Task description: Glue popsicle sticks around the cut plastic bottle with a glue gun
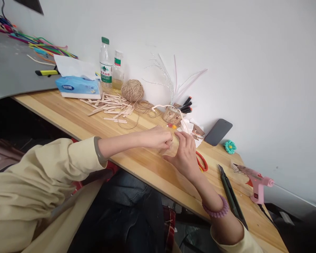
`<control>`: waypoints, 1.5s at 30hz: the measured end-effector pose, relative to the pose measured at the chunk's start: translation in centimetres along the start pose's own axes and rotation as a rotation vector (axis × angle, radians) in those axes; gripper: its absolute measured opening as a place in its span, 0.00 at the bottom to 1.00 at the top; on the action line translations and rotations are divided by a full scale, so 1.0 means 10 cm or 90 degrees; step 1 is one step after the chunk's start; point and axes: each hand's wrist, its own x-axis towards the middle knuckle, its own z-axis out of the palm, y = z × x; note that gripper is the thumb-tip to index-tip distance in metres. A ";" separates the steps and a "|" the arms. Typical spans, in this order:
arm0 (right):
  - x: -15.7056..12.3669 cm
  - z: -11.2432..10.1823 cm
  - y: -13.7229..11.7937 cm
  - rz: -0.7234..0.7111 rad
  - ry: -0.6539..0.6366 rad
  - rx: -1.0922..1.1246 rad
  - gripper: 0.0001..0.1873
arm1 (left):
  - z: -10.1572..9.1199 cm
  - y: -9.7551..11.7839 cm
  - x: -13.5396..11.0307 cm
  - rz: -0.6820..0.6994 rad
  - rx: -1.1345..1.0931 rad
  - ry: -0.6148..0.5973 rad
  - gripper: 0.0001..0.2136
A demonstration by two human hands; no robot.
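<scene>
My left hand [158,137] is closed just over the wooden table, its fingers curled in and pinched together. Whatever it may hold is too small or hidden to make out. Facing it, my right hand [185,154] is curved, with thumb and fingers apart and nothing visible between them. Orange-red scissor handles [204,162] show beside my right hand, which hides part of them. Beyond the hands lie small red and yellow bits [171,125] and some crumpled white paper [186,125].
Craft sticks [113,105], a twine ball [132,90], two bottles [105,66] and a tissue pack [77,86] sit back left. A decorated pot [171,114] holds sparkly stems. A phone [218,132], teal flower [230,147], utility knife [230,191] and pink glue gun [258,181] are right.
</scene>
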 end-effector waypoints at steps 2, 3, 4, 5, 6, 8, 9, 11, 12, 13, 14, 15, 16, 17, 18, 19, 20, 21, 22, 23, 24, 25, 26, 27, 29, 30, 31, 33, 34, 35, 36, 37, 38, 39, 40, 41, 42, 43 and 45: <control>-0.03 0.08 -0.01 0.015 0.009 0.000 0.35 | 0.01 0.00 0.00 0.000 0.008 0.000 0.08; -0.04 0.12 -0.01 0.020 0.012 -0.001 0.32 | 0.01 0.00 0.01 -0.003 0.011 -0.003 0.08; -0.04 0.14 0.00 0.022 0.013 -0.004 0.30 | 0.00 0.01 0.01 -0.007 0.016 -0.008 0.08; -0.04 0.16 0.00 0.021 0.016 -0.010 0.29 | -0.01 0.02 0.01 -0.011 0.023 -0.016 0.08; -0.03 0.16 0.00 0.018 0.018 -0.017 0.28 | -0.01 0.03 0.01 -0.016 0.031 -0.024 0.08; -0.02 0.17 0.01 0.008 0.020 -0.037 0.26 | -0.03 0.05 0.01 -0.026 0.046 -0.038 0.08; -0.01 0.16 0.01 0.003 0.021 -0.049 0.25 | -0.04 0.05 0.01 -0.028 0.051 -0.042 0.08; -0.01 0.15 0.01 -0.002 0.021 -0.073 0.24 | -0.05 0.06 0.02 -0.023 0.053 -0.044 0.08; 0.00 0.15 0.01 -0.001 0.019 -0.086 0.23 | -0.05 0.06 0.02 -0.017 0.052 -0.041 0.07; 0.00 0.15 0.00 0.003 0.017 -0.098 0.23 | -0.05 0.05 0.02 -0.011 0.052 -0.036 0.07; 0.00 0.15 0.00 0.008 0.015 -0.108 0.22 | -0.04 0.05 0.02 -0.005 0.053 -0.032 0.07; 0.01 0.14 -0.01 0.013 0.013 -0.116 0.21 | -0.04 0.05 0.02 -0.003 0.056 -0.029 0.07; 0.01 0.14 -0.01 0.016 0.011 -0.121 0.21 | -0.03 0.04 0.02 -0.001 0.058 -0.026 0.07; 0.02 0.14 -0.01 0.017 0.008 -0.124 0.20 | -0.03 0.04 0.02 -0.001 0.060 -0.026 0.07; 0.02 0.13 -0.02 0.017 0.004 -0.127 0.20 | -0.03 0.04 0.02 -0.002 0.061 -0.028 0.07; 0.03 0.13 -0.02 0.017 0.000 -0.129 0.20 | -0.03 0.04 0.01 -0.004 0.062 -0.031 0.07; 0.03 0.12 -0.02 0.018 -0.006 -0.132 0.19 | -0.04 0.04 0.01 -0.007 0.063 -0.034 0.07; 0.04 0.12 -0.02 0.020 -0.012 -0.133 0.19 | -0.04 0.05 0.01 -0.010 0.064 -0.037 0.07; 0.04 0.12 -0.02 0.022 -0.017 -0.133 0.19 | -0.05 0.05 0.01 -0.014 0.065 -0.042 0.07; 0.04 0.11 -0.02 0.025 -0.021 -0.131 0.19 | -0.06 0.06 0.01 -0.018 0.068 -0.046 0.07; 0.05 0.11 -0.02 0.028 -0.026 -0.128 0.19 | -0.07 0.07 0.01 -0.020 0.070 -0.049 0.07; 0.05 0.11 -0.02 0.030 -0.032 -0.127 0.18 | -0.08 0.07 0.01 -0.023 0.073 -0.052 0.07; 0.05 0.11 -0.01 0.031 -0.036 -0.127 0.18 | -0.08 0.08 0.01 -0.026 0.075 -0.055 0.07; 0.05 0.11 -0.01 0.032 -0.040 -0.130 0.19 | -0.08 0.08 0.01 -0.030 0.075 -0.057 0.07; 0.06 0.11 -0.02 0.031 -0.045 -0.142 0.19 | -0.08 0.08 0.01 -0.032 0.069 -0.055 0.07; 0.06 0.10 -0.03 0.031 -0.045 -0.149 0.19 | -0.07 0.07 0.01 -0.032 0.064 -0.054 0.06; 0.07 0.09 -0.03 0.031 -0.044 -0.153 0.18 | -0.07 0.06 0.01 -0.030 0.059 -0.053 0.06; 0.07 0.08 -0.05 0.035 -0.044 -0.159 0.19 | -0.07 0.05 0.03 -0.023 0.049 -0.059 0.05; 0.07 0.07 -0.05 0.040 -0.045 -0.161 0.19 | -0.07 0.05 0.04 -0.019 0.046 -0.066 0.04; 0.07 0.06 -0.05 0.044 -0.049 -0.161 0.21 | -0.08 0.05 0.04 -0.014 0.042 -0.073 0.04; 0.07 0.05 -0.05 0.047 -0.054 -0.160 0.22 | -0.09 0.05 0.05 -0.006 0.038 -0.079 0.04; 0.07 0.04 -0.04 0.048 -0.062 -0.156 0.24 | -0.10 0.05 0.05 0.001 0.035 -0.084 0.03; 0.06 0.02 -0.03 0.046 -0.070 -0.145 0.25 | -0.11 0.05 0.05 0.005 0.034 -0.087 0.03; 0.06 0.00 -0.02 0.041 -0.077 -0.130 0.26 | -0.13 0.06 0.05 0.005 0.039 -0.088 0.01; 0.06 -0.02 -0.01 0.035 -0.084 -0.113 0.26 | -0.13 0.06 0.05 0.004 0.045 -0.088 0.02; 0.06 -0.04 0.00 0.029 -0.089 -0.094 0.25 | -0.14 0.06 0.05 0.001 0.053 -0.087 0.05; 0.06 -0.07 0.01 0.022 -0.093 -0.078 0.24 | -0.14 0.06 0.05 -0.004 0.061 -0.085 0.07; 0.07 -0.09 0.01 0.015 -0.096 -0.066 0.22 | -0.14 0.06 0.05 -0.007 0.067 -0.085 0.08; 0.09 -0.13 0.02 0.001 -0.100 -0.055 0.19 | -0.14 0.05 0.05 -0.010 0.067 -0.086 0.08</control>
